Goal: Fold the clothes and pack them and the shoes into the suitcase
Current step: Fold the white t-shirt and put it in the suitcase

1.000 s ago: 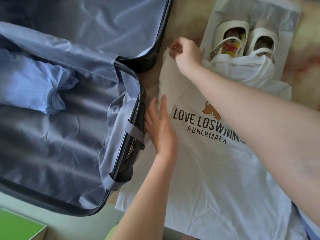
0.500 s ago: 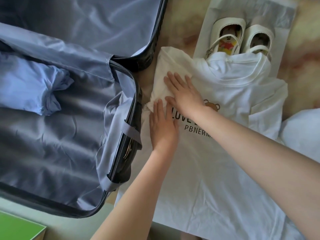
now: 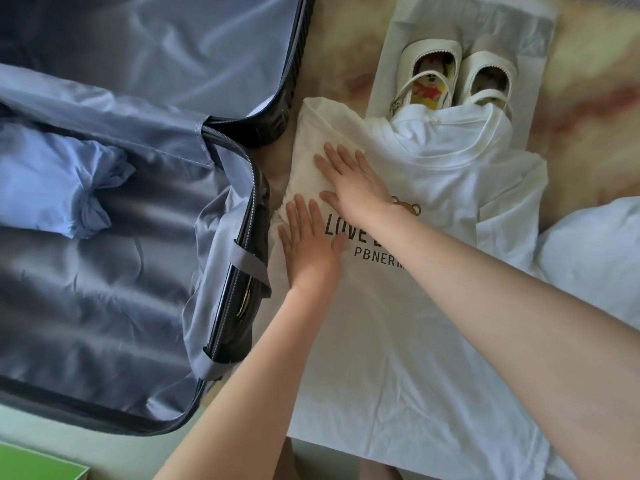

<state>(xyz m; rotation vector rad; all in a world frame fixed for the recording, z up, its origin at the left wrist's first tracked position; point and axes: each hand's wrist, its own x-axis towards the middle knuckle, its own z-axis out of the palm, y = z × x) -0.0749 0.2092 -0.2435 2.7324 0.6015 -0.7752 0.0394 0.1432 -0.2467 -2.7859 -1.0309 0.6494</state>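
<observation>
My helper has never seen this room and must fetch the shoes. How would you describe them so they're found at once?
Find the big open suitcase with grey-blue lining on the left; beside it lies a white T-shirt with a bear print. Beyond the shirt's collar, on a pale plastic bag, sit the cream strap shoes, the only footwear, one showing a cartoon insole.
</observation>
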